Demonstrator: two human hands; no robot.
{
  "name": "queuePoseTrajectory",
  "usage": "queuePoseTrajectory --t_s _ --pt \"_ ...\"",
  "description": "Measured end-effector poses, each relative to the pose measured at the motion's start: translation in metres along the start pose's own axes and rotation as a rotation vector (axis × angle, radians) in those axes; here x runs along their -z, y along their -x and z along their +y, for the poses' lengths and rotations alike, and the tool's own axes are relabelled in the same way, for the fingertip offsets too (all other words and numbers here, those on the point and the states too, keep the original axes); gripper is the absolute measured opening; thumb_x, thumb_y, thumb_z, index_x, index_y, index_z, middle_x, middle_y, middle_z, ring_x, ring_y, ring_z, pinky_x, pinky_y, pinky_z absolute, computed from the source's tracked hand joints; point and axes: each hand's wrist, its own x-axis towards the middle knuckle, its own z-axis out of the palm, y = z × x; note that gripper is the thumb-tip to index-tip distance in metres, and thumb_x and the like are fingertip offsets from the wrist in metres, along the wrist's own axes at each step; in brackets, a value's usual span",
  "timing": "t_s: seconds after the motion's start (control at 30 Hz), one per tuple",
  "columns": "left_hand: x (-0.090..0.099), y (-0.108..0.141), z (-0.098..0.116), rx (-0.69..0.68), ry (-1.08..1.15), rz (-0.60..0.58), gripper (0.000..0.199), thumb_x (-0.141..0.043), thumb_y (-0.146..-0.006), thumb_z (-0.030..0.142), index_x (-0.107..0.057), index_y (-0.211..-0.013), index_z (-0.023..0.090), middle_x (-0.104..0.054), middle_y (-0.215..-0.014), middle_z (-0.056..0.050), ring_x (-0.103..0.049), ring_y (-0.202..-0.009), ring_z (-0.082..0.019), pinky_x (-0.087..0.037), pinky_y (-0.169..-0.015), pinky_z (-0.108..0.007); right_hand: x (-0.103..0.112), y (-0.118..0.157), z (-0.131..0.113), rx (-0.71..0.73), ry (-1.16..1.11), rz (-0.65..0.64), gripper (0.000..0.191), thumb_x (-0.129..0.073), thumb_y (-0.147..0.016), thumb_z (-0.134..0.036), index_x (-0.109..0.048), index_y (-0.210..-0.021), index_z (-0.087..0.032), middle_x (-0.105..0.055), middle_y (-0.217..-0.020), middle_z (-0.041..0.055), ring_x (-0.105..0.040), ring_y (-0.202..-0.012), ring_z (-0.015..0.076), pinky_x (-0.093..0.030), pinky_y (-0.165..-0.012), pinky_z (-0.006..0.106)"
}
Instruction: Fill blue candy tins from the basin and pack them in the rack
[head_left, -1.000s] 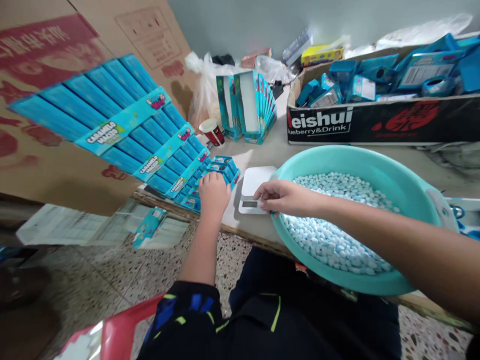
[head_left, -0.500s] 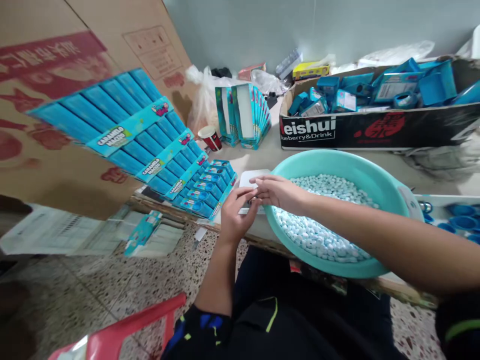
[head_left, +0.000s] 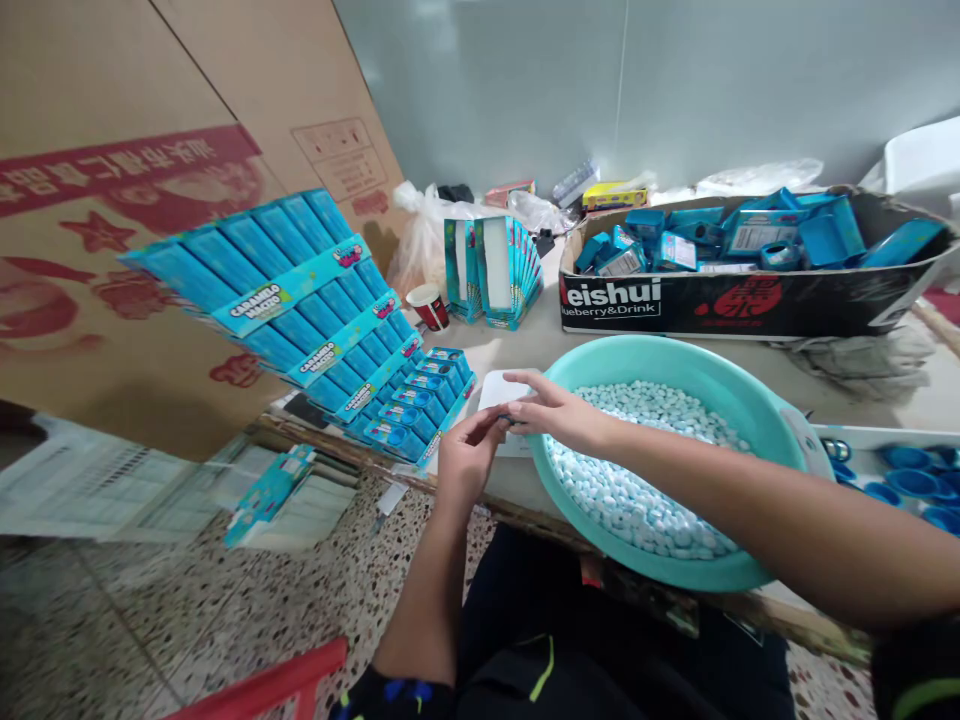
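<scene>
My left hand (head_left: 469, 452) is closed in a pinch at the table's front edge, on a small dark thing mostly hidden by the fingers. My right hand (head_left: 562, 412) reaches across from the right, its fingers stretched out and meeting my left fingertips. Behind both hands lies a white flat piece (head_left: 510, 388), partly covered. Just right of them stands a turquoise basin (head_left: 776, 440) of pale blue and white candies (head_left: 645, 490), under my right forearm. To the left, small blue boxes (head_left: 409, 412) stand in a display tray, beside stacked trays of blue boxes (head_left: 300, 300).
Behind the basin is a black-sided carton (head_left: 825, 300) of blue packages. A red paper cup (head_left: 429, 305) and folded turquoise display cards (head_left: 499, 270) stand at the back. Blue round cups (head_left: 911, 483) lie at right. A large cardboard box (head_left: 187, 100) rises at left; a red stool (head_left: 277, 685) is below.
The camera view has tilted up, so the scene sits lower in the picture. Both hands stay together at the same place beside the basin; the right index finger now sticks out more.
</scene>
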Motion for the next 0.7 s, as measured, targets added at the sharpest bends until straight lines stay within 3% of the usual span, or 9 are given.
queuePoseTrajectory --t_s 0.1,0.17,0.23,0.4,0.57,0.7 --pt "0.022 -0.01 0.008 -0.086 -0.17 0.008 0.039 -0.078 -0.081 0.047 -0.079 -0.106 0.018 -0.08 -0.106 -0.012 -0.076 -0.099 -0.029 -0.062 -0.092 -0.044 0.003 0.004 -0.001 0.103 0.228 -0.028 0.06 -0.058 -0.101 -0.03 -0.032 -0.155 -0.021 -0.063 -0.142 0.0171 -0.063 -0.129 0.0234 -0.048 -0.114 0.048" --pt "0.042 -0.031 0.018 -0.238 -0.459 0.121 0.03 -0.073 -0.085 0.045 -0.08 -0.101 0.02 -0.08 -0.106 -0.011 -0.075 -0.1 -0.027 -0.06 -0.096 -0.044 0.007 0.005 -0.004 0.181 0.425 -0.029 0.064 -0.057 -0.102 -0.036 -0.029 -0.158 -0.022 -0.051 -0.155 0.0199 -0.055 -0.139 0.0261 -0.045 -0.116 0.05" --pt "0.06 -0.062 0.029 -0.362 -0.732 0.249 0.025 -0.068 -0.088 0.042 -0.079 -0.093 0.02 -0.079 -0.106 -0.01 -0.073 -0.102 -0.026 -0.056 -0.1 -0.043 0.012 0.006 -0.009 0.226 0.643 -0.054 0.064 -0.055 -0.103 -0.038 -0.029 -0.159 -0.022 -0.052 -0.154 0.0207 -0.056 -0.137 0.0282 -0.046 -0.114 0.052" --pt "0.079 -0.13 0.029 -0.255 -1.166 -0.033 0.021 -0.061 -0.088 0.031 -0.077 -0.087 0.018 -0.079 -0.104 -0.013 -0.071 -0.104 -0.029 -0.054 -0.099 -0.039 0.02 0.005 -0.011 0.315 0.986 -0.129 0.055 -0.053 -0.103 -0.031 -0.04 -0.155 -0.019 -0.066 -0.137 0.0203 -0.064 -0.124 0.0329 -0.048 -0.107 0.056" --pt "0.079 -0.13 0.006 -0.249 -1.286 -0.141 0.034 -0.062 -0.088 0.041 -0.076 -0.102 0.013 -0.074 -0.115 -0.02 -0.068 -0.111 -0.035 -0.052 -0.1 -0.045 0.02 0.005 -0.008 0.334 1.073 -0.132 0.062 -0.055 -0.102 -0.033 -0.036 -0.159 -0.016 -0.067 -0.137 0.0207 -0.065 -0.123 0.0349 -0.051 -0.103 0.052" --pt "0.075 -0.117 -0.004 -0.275 -1.431 -0.124 0.038 -0.067 -0.084 0.033 -0.069 -0.115 0.011 -0.07 -0.123 -0.022 -0.065 -0.118 -0.037 -0.049 -0.105 -0.046 0.01 0.006 -0.025 0.27 1.108 -0.164 0.066 -0.062 -0.098 -0.03 -0.039 -0.159 -0.021 -0.066 -0.139 0.0172 -0.068 -0.117 0.0327 -0.053 -0.101 0.048"
